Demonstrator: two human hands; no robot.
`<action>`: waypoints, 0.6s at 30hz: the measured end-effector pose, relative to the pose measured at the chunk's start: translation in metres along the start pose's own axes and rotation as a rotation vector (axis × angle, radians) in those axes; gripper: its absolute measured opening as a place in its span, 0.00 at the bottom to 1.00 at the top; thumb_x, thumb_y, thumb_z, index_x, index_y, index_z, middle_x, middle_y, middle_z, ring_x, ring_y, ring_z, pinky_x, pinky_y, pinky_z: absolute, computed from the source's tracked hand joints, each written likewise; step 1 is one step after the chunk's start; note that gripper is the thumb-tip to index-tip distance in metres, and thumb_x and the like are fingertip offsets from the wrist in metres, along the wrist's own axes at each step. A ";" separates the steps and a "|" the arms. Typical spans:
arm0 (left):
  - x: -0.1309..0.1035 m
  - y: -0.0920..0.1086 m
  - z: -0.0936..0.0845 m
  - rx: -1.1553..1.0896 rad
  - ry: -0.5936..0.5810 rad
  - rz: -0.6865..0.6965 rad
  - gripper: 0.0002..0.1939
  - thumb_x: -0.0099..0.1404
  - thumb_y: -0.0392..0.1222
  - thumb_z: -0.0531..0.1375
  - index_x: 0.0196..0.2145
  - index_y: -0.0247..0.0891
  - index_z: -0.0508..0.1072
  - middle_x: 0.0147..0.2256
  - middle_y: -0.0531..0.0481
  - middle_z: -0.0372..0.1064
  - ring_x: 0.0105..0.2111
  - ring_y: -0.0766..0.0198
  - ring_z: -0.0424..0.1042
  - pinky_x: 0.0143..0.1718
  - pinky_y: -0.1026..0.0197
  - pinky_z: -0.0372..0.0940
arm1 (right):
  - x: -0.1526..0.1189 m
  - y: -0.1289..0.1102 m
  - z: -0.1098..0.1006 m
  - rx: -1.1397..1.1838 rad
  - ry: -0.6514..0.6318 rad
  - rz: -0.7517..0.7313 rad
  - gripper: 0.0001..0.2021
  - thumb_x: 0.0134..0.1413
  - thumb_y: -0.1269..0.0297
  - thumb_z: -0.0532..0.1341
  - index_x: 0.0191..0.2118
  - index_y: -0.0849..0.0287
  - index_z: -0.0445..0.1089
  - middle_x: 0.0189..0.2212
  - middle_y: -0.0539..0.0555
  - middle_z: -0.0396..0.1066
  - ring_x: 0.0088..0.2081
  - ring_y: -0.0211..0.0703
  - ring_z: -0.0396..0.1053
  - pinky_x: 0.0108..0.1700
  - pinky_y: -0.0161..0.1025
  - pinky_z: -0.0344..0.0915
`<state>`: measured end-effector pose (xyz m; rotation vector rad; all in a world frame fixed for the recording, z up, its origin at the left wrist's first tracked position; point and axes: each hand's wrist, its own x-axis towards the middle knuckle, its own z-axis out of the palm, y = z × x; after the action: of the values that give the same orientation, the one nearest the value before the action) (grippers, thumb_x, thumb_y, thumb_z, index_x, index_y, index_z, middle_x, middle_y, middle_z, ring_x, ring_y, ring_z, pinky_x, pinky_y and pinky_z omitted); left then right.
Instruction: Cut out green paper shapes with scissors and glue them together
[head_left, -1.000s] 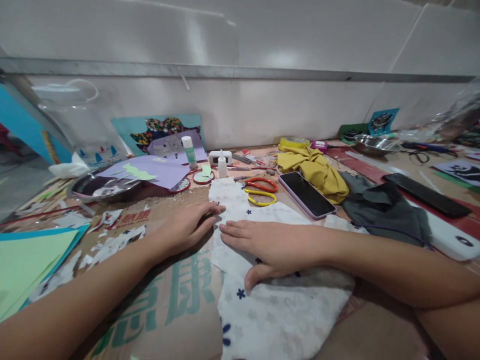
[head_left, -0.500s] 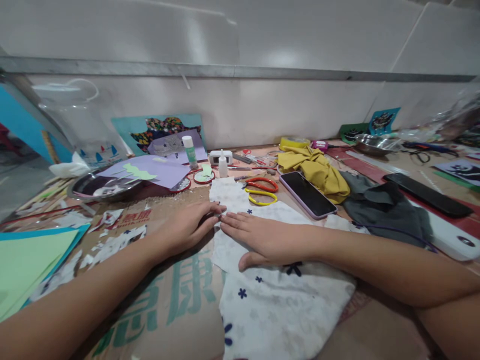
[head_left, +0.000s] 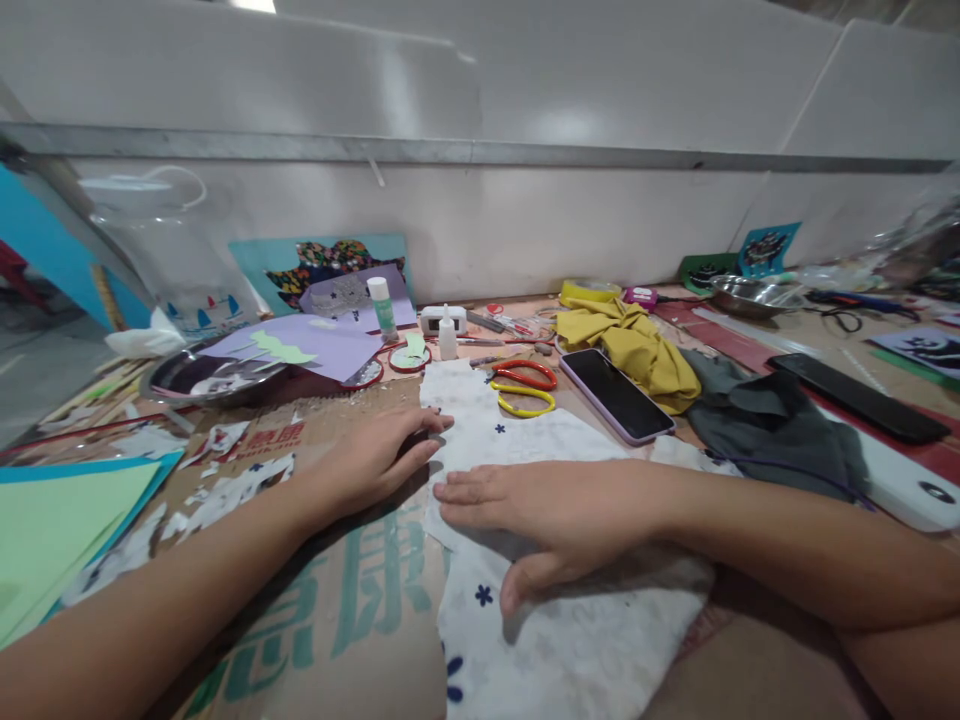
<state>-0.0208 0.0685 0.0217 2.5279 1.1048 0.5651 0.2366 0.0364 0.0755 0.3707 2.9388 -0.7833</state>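
Note:
A white cloth with dark blue flowers lies spread on the cardboard. My right hand rests flat on the cloth, fingers stretched to the left and thumb apart. At the cloth's left edge is my left hand, its fingertips touching the fabric and its fingers a little bent and apart. It grips nothing that I can see. Just beyond the hands, scissors with one red and one yellow handle lie on the cloth's far part. Their blades are hard to make out.
A phone lies right of the scissors, beside mustard cloth and dark grey cloth. A small white bottle and a glue stick stand behind. Coloured paper, cloth scraps and a metal bowl are left.
My right hand has slid toward me over the cloth, away from the left fingertips, with its thumb now nearer me. My left hand has stayed nearly in place. The view has tilted slightly.

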 end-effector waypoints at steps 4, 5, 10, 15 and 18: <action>0.000 -0.001 0.001 -0.005 0.000 -0.016 0.16 0.75 0.49 0.50 0.51 0.39 0.70 0.56 0.39 0.75 0.56 0.50 0.73 0.55 0.48 0.68 | 0.006 0.010 0.003 -0.006 0.081 0.000 0.35 0.65 0.49 0.62 0.68 0.70 0.61 0.70 0.71 0.55 0.71 0.57 0.53 0.70 0.48 0.54; 0.000 -0.001 0.001 -0.007 -0.002 -0.019 0.17 0.75 0.49 0.50 0.51 0.39 0.70 0.55 0.39 0.75 0.56 0.50 0.73 0.55 0.48 0.68 | 0.008 0.015 0.006 -0.031 0.117 0.050 0.37 0.65 0.49 0.62 0.69 0.71 0.59 0.71 0.72 0.52 0.72 0.58 0.50 0.71 0.50 0.51; 0.002 0.002 0.000 -0.003 -0.020 -0.037 0.17 0.74 0.49 0.50 0.50 0.38 0.72 0.52 0.40 0.76 0.51 0.51 0.75 0.53 0.49 0.69 | 0.015 0.034 0.012 -0.107 0.120 0.247 0.46 0.63 0.46 0.63 0.73 0.75 0.47 0.73 0.75 0.38 0.75 0.63 0.38 0.73 0.57 0.44; 0.002 0.000 0.001 0.018 -0.006 -0.025 0.18 0.74 0.48 0.50 0.52 0.38 0.73 0.54 0.40 0.75 0.54 0.50 0.74 0.55 0.49 0.68 | 0.008 0.022 0.007 -0.162 0.045 0.246 0.48 0.62 0.45 0.63 0.72 0.78 0.46 0.73 0.76 0.39 0.74 0.63 0.41 0.73 0.53 0.47; -0.001 -0.002 0.002 0.070 -0.004 0.016 0.19 0.74 0.48 0.52 0.55 0.37 0.72 0.56 0.40 0.74 0.57 0.50 0.72 0.58 0.49 0.67 | 0.006 0.018 0.010 -0.201 0.061 0.222 0.48 0.63 0.44 0.61 0.72 0.79 0.47 0.72 0.77 0.42 0.74 0.64 0.43 0.73 0.53 0.48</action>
<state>-0.0212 0.0686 0.0190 2.5986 1.1220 0.5344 0.2354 0.0476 0.0579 0.6984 2.9265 -0.4527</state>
